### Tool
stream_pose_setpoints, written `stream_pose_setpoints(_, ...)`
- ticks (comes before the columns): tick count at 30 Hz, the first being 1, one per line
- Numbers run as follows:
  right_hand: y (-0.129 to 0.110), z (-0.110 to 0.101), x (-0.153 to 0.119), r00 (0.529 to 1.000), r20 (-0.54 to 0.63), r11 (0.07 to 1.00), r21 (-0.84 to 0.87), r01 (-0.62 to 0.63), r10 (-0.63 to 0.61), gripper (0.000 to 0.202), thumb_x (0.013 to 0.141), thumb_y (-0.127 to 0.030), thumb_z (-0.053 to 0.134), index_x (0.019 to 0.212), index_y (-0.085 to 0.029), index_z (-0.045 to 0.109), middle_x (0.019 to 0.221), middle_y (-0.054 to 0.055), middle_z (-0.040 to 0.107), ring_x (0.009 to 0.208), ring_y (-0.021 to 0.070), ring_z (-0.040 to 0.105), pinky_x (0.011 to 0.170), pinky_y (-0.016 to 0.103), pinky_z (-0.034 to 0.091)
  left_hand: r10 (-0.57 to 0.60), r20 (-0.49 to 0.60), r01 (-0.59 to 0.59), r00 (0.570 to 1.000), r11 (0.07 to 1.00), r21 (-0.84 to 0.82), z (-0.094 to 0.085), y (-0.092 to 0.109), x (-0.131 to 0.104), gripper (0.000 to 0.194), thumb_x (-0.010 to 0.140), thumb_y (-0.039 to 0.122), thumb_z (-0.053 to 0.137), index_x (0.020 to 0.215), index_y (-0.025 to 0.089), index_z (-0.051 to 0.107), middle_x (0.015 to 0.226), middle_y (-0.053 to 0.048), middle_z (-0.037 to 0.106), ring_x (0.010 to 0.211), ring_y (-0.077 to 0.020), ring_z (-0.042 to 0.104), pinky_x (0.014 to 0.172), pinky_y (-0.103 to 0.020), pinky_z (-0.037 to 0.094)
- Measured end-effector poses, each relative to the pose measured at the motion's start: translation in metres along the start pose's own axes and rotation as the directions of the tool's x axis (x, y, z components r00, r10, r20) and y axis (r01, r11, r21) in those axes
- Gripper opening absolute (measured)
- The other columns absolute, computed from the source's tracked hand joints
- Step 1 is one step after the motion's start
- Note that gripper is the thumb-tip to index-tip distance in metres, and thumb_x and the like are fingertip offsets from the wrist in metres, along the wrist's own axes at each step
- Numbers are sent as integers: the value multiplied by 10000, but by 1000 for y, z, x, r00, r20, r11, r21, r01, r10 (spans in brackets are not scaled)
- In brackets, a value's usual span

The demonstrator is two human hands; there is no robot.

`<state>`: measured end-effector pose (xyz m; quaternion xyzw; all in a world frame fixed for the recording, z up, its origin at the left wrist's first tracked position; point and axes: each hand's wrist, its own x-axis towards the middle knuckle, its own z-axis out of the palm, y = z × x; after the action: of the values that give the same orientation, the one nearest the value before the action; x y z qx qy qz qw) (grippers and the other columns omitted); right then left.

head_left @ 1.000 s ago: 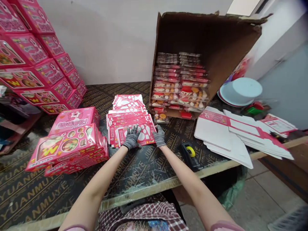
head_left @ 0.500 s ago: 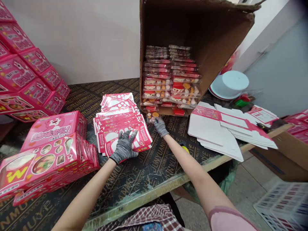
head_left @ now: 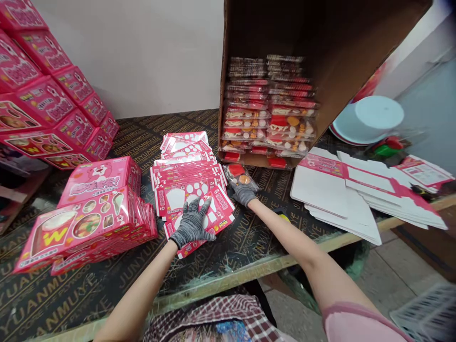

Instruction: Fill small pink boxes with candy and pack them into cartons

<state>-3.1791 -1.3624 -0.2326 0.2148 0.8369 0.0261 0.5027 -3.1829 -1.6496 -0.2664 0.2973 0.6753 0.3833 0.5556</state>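
Note:
My left hand (head_left: 194,221), in a grey knit glove, lies with fingers spread on the nearest of the flat pink printed cardboard sheets with cut-out windows (head_left: 185,178). My right hand (head_left: 244,192), gloved alike, is closed on the near edge of a clear packet (head_left: 237,175) with red and orange pieces inside; its fingertips are partly hidden. This packet is just in front of an open cardboard carton (head_left: 342,90) lying on its side. Inside the carton, similar clear packets (head_left: 265,118) are stacked in two columns.
Flat-folded pink boxes (head_left: 99,213) lie at the left, with stacked finished-looking pink boxes (head_left: 53,90) behind. White and pink cardboard blanks (head_left: 331,185) are spread at the right, near a pale blue tub (head_left: 377,116). The table's wooden front edge (head_left: 256,270) runs close to my body.
My right hand has drawn the packet slightly out from the carton's front. My left hand has pulled the nearest pink sheet toward me, apart from the rest. The view has shifted.

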Motion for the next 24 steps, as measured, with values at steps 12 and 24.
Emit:
stream_pose_setpoints(12,-43,-5,-115,967,-251,813,556,173,-35,724,830,-193,612,1540,-191,472,1353,116,684,1214,279,657,1113,463,522,73,-73,-71,995,997,41,42,39,-18,1332,533,605,903,1649,197,302,1711,-289,121,1582,-508,106,1249,-689,-25)
stream_pose_setpoints(24,-39,5,-133,985,-59,651,743,153,-165,762,866,-440,688,1559,-221,460,1459,106,627,1275,280,649,1087,448,549,64,-189,-63,980,998,10,70,40,-44,1313,510,608,897,1607,103,380,1633,-326,301,1519,-545,241,1226,-713,59)
